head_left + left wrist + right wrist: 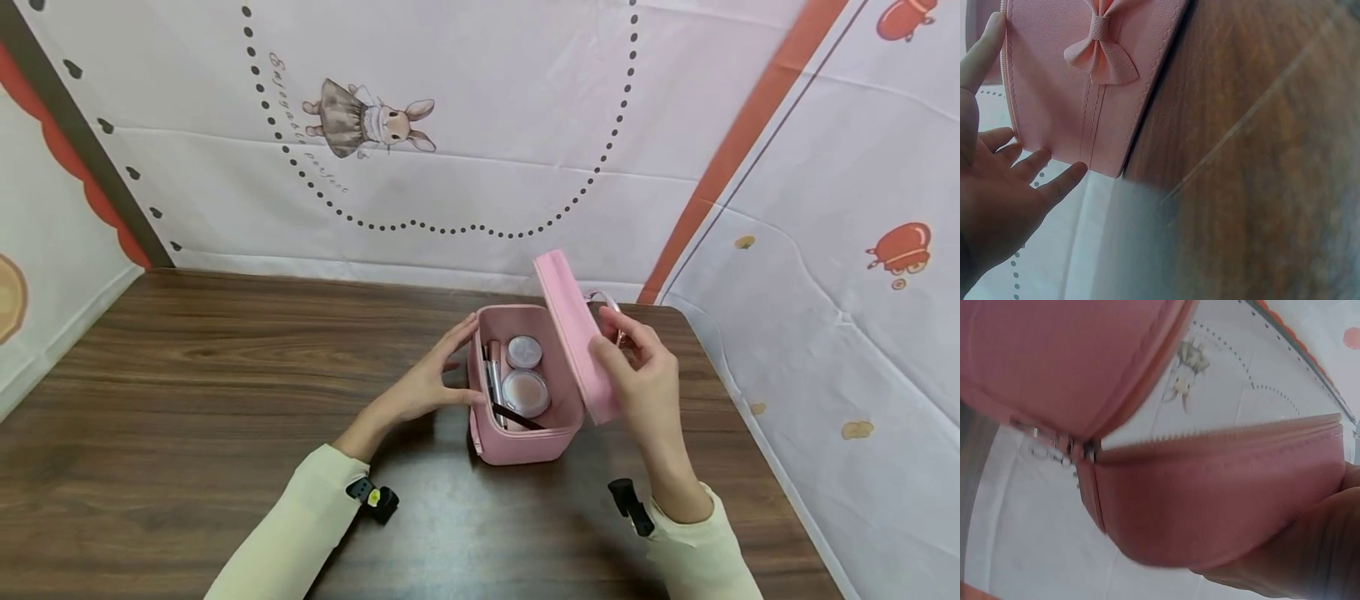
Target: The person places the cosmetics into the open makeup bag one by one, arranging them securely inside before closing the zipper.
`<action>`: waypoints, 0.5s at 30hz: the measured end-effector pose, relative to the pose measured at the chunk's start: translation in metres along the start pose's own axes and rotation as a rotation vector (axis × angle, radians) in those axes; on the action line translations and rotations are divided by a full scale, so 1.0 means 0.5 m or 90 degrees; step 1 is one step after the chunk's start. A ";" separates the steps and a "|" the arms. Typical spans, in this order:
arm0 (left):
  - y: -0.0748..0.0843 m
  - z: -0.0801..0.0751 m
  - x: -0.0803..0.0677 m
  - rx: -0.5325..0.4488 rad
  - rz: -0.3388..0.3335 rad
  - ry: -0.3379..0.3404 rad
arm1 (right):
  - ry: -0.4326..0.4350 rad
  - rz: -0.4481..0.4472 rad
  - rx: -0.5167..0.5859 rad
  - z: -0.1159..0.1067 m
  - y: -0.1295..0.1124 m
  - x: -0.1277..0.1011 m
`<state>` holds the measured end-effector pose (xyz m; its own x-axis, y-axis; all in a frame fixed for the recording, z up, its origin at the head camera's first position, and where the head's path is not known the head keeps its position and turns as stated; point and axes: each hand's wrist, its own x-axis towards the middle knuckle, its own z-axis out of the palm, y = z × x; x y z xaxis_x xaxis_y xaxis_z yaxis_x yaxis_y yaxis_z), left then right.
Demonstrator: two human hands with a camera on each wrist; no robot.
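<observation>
A pink makeup case (525, 448) stands on the table with its lid (573, 333) raised and tilted to the right. Inside, two round compacts (525, 393) lie beside several slim tubes (494, 375), and a thin black strip (517, 416) crosses the near end. My left hand (423, 383) touches the left side of the case with fingers spread; in the left wrist view, a pink bow (1100, 47) decorates that side. My right hand (643, 367) grips the lid near its handle (609, 305), thumb against the lid's edge. In the right wrist view, a zipper (1222, 434) runs along the lid's rim.
The dark wooden table (225, 400) extends widely to the left of the case. A white printed cloth (480, 125) hangs behind the table, and another cloth panel (840, 333) borders its right edge.
</observation>
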<state>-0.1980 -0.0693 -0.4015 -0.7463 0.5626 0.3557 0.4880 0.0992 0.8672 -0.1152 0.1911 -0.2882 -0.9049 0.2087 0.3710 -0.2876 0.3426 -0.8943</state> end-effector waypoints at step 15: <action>0.030 -0.004 -0.003 -0.010 0.001 -0.008 | -0.064 -0.051 -0.044 0.046 -0.009 -0.022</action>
<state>-0.1904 -0.0705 -0.3884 -0.7397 0.5731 0.3526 0.4822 0.0861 0.8718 -0.1109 0.1661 -0.2939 -0.9080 0.0864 0.4099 -0.3406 0.4174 -0.8425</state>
